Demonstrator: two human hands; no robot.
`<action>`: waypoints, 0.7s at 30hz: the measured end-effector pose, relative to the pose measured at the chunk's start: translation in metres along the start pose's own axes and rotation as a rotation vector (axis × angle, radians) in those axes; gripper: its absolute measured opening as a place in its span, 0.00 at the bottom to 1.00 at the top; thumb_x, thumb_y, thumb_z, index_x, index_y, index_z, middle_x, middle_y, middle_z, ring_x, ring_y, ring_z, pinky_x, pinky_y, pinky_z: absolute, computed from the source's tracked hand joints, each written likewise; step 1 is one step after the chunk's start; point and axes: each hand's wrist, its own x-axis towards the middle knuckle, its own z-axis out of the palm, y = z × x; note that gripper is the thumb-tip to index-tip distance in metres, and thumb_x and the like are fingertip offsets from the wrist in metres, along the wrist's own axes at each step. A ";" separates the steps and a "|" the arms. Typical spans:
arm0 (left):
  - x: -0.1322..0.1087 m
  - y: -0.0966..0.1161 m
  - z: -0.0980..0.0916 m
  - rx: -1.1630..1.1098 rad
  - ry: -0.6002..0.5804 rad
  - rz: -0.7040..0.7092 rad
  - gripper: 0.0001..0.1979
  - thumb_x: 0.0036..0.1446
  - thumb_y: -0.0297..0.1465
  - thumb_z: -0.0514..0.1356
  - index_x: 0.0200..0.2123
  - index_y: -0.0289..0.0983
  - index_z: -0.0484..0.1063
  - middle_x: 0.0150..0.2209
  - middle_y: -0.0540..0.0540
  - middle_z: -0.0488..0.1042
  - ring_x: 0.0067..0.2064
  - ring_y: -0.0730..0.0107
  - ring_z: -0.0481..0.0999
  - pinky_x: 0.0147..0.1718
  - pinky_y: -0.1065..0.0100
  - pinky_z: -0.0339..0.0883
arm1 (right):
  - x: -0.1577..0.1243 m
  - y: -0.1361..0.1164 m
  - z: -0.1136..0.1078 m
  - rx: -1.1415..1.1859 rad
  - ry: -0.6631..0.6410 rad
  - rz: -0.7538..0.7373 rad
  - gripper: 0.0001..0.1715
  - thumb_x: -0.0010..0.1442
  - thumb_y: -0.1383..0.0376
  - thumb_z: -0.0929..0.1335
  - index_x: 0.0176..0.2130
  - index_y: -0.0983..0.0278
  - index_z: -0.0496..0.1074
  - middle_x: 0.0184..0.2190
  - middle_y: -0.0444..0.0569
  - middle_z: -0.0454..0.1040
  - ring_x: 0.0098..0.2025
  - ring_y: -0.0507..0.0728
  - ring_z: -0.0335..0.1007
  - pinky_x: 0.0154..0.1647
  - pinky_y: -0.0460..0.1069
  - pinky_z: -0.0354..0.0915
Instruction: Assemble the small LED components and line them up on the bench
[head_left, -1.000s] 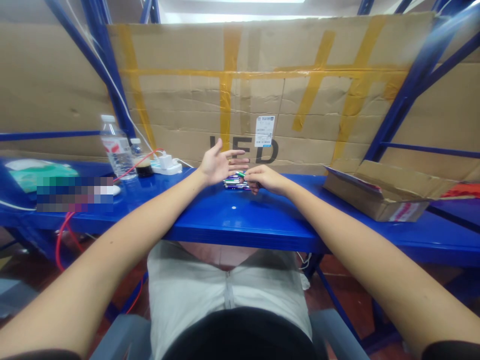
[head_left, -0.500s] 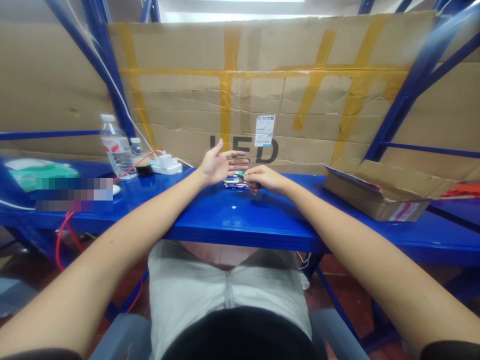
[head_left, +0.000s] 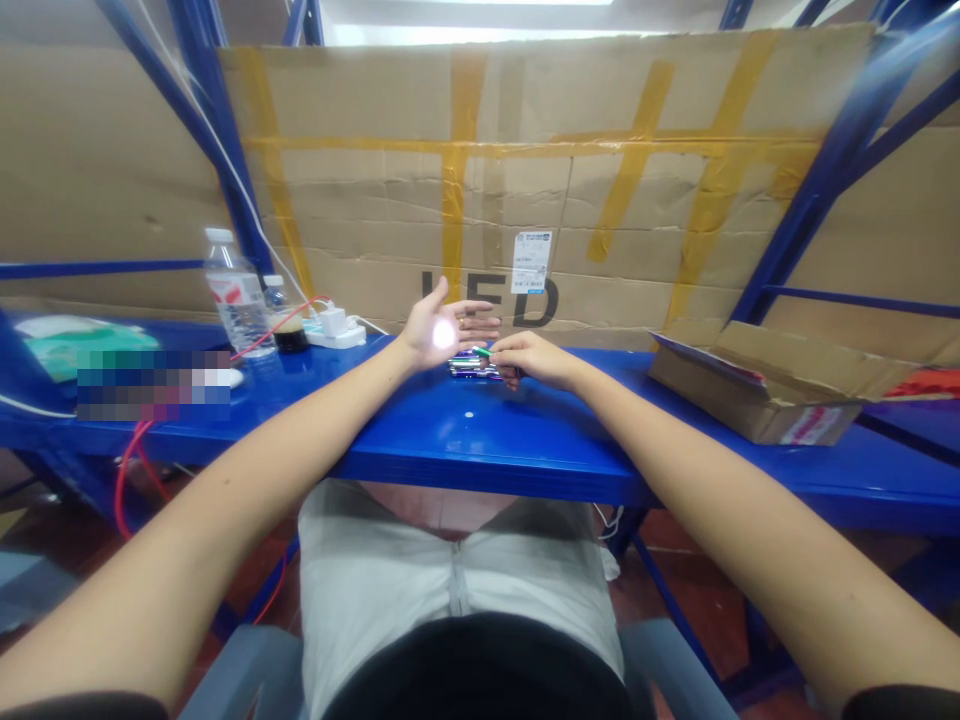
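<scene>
My left hand [head_left: 439, 328] is held up above the table, palm turned toward me and fingers stretched out to the right. A ring is on one finger. A round, bright white spot of light falls on the palm. My right hand [head_left: 534, 360] is closed around a small green flashlight [head_left: 482, 352], whose front end points left at that palm. Most of its body is hidden by the fingers. Just below the hands, several small shiny metallic flashlights [head_left: 469, 367] lie together on the blue table [head_left: 480, 440], partly covered by my right hand.
At the left stand a clear water bottle [head_left: 229, 295], a smaller bottle with dark liquid [head_left: 283, 318] and a white power strip [head_left: 336, 328] with cables. An open cardboard box [head_left: 765, 390] sits at the right. Behind the table rises a large taped carton [head_left: 360, 220].
The bright spot of light has appeared on my left palm; the earlier frame shows the palm unlit. Both hands and the green flashlight have stayed nearly in place.
</scene>
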 end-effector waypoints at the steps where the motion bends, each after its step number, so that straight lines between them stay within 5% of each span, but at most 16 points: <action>1: 0.000 0.000 0.000 0.002 0.001 0.002 0.44 0.57 0.61 0.44 0.59 0.32 0.70 0.55 0.28 0.75 0.60 0.38 0.71 0.59 0.42 0.62 | 0.000 0.001 0.000 -0.001 0.003 0.000 0.16 0.58 0.67 0.68 0.20 0.64 0.64 0.15 0.41 0.63 0.19 0.49 0.62 0.23 0.47 0.63; 21: 0.000 0.000 -0.001 0.004 -0.004 -0.009 0.44 0.57 0.61 0.44 0.58 0.32 0.71 0.54 0.28 0.76 0.60 0.37 0.71 0.58 0.42 0.62 | -0.001 -0.002 0.000 -0.094 -0.009 0.014 0.16 0.58 0.64 0.68 0.20 0.64 0.65 0.15 0.41 0.65 0.20 0.50 0.63 0.26 0.47 0.62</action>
